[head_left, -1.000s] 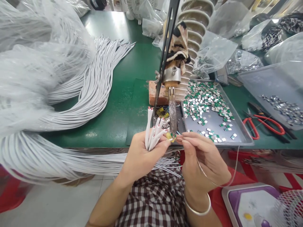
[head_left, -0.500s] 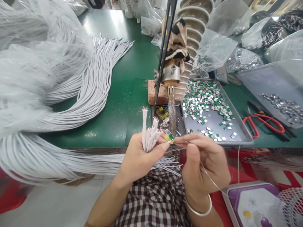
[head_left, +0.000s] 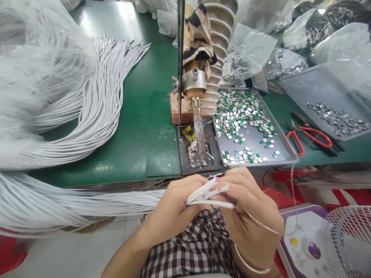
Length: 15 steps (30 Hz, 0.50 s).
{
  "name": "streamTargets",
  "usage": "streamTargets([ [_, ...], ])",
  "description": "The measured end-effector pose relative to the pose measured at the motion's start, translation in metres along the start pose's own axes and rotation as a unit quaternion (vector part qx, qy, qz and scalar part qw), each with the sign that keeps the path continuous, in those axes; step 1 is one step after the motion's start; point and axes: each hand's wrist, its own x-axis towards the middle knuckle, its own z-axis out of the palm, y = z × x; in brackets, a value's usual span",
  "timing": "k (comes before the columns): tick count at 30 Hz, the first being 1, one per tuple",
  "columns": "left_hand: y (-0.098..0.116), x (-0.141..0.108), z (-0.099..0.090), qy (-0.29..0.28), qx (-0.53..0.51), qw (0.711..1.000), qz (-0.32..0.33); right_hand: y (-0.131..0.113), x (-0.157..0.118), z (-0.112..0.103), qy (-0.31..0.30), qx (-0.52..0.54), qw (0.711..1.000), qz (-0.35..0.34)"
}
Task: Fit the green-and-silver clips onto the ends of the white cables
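My left hand (head_left: 176, 204) is closed around a few short white cables (head_left: 199, 193), whose ends point right toward my other hand. My right hand (head_left: 252, 208) meets it just below the table edge, its fingers bent at the cable ends; what its fingertips pinch is hidden. A thin wire runs over the back of the right hand. Above both hands the soldering iron's tip (head_left: 198, 131) points down over a dark tray (head_left: 185, 164) with bits of solder. To its right lies a metal tray (head_left: 290, 156) of small green and silver boards.
Long white cables (head_left: 107, 96) are heaped at the left, partly under clear plastic. A brick (head_left: 175, 109) stands behind the iron. Red-handled pliers (head_left: 317, 137) and a grey tray (head_left: 301, 77) of metal parts lie right. A white fan (head_left: 348, 239) is at the lower right.
Both hands have moved down, away from the iron's tip, and closed together. The white cables have tipped from upright to pointing right. The view has shifted, so the table's things appear further left.
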Motion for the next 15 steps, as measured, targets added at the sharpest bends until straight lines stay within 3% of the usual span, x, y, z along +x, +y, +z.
streamTargets([
  [3, 0.0, -0.004, 0.0, 0.015, -0.015, 1.0, -0.007, 0.001, 0.001, -0.001, -0.004, 0.026, 0.999, 0.023],
  [9, 0.007, -0.006, 0.001, 0.101, 0.047, 0.994, -0.001, 0.004, 0.0, 0.001, 0.003, 0.096, 0.993, 0.067],
  [15, 0.008, -0.003, 0.002, 0.11, 0.072, 0.991, -0.029, 0.008, 0.0, -0.002, -0.048, 0.131, 0.985, 0.099],
])
